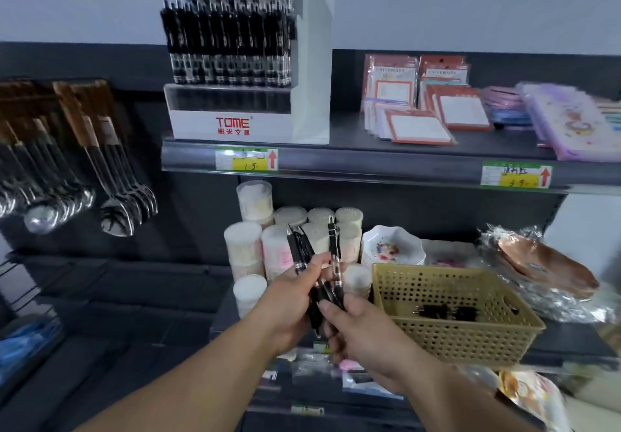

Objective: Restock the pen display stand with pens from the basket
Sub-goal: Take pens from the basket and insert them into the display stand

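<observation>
Pens (300,252): bunched in left hand (285,304), fingers curled round barrels, as reserve.
Right hand (366,337): pinches one pen (334,253), likely singling it out.
Stand (248,124): on upper shelf (369,162), front tier looks empty.
Basket (470,341): beside hands, few left.

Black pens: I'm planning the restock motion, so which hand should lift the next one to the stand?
Right, probably. The left hand grips the bundle of black plastic pens; fingers of the right hand pinch one upright black pen set apart from it, ready for the white tiered display stand above.
</observation>
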